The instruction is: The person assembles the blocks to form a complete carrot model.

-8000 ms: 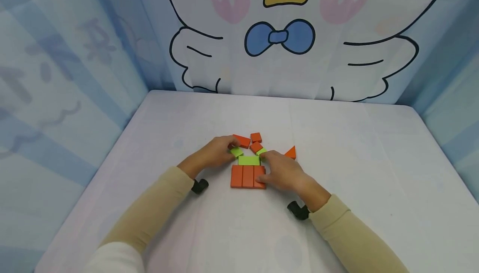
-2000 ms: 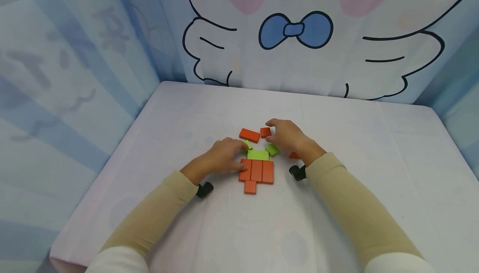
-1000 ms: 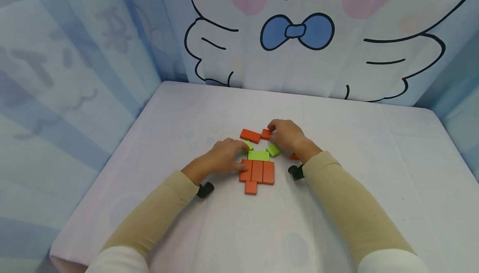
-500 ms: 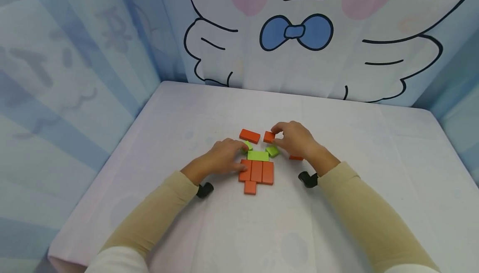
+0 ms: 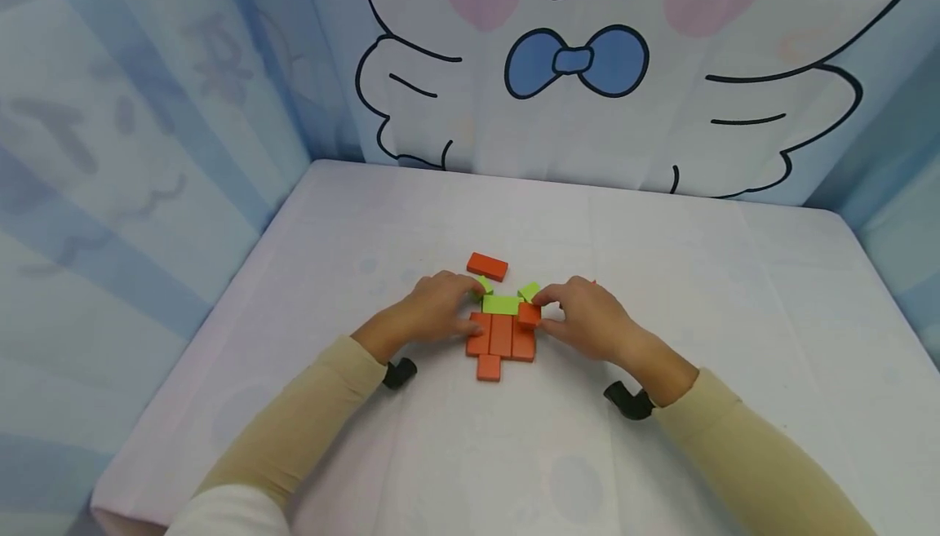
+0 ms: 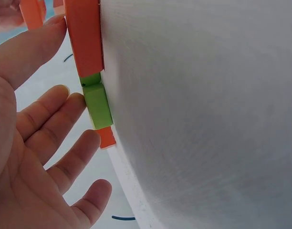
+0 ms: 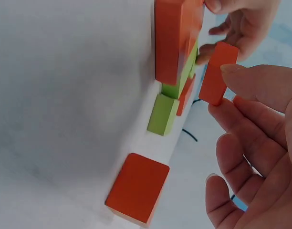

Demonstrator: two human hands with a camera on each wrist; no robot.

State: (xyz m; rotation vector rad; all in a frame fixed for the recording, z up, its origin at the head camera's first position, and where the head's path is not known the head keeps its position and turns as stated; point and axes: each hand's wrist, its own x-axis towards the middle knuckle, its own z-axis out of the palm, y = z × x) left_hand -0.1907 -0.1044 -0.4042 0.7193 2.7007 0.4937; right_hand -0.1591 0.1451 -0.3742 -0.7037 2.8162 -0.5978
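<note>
My right hand (image 5: 587, 317) pinches a small orange square block (image 5: 529, 315) between thumb and fingertips. In the right wrist view, that block (image 7: 217, 74) is held off the table beside the row. From above it overlaps the right one of three upright orange blocks (image 5: 501, 335). My left hand (image 5: 433, 307) rests its thumb on the left block of this row, its fingers loosely extended by a tilted green block (image 5: 485, 285). A flat green block (image 5: 499, 305) lies behind the row, with another tilted green block (image 5: 528, 291) at its right. A small orange block (image 5: 488, 368) adjoins the row's near edge.
A loose orange rectangular block (image 5: 488, 266) lies behind the green ones. Just the tip of an orange triangular block (image 5: 594, 282) shows behind my right hand. The white-covered table (image 5: 352, 454) meets a printed curtain (image 5: 573, 136) at its back edge.
My right hand has brought the orange square block from behind the green blocks to above the row's right end. Earlier, another orange square came to the near edge. My left hand has barely moved lately.
</note>
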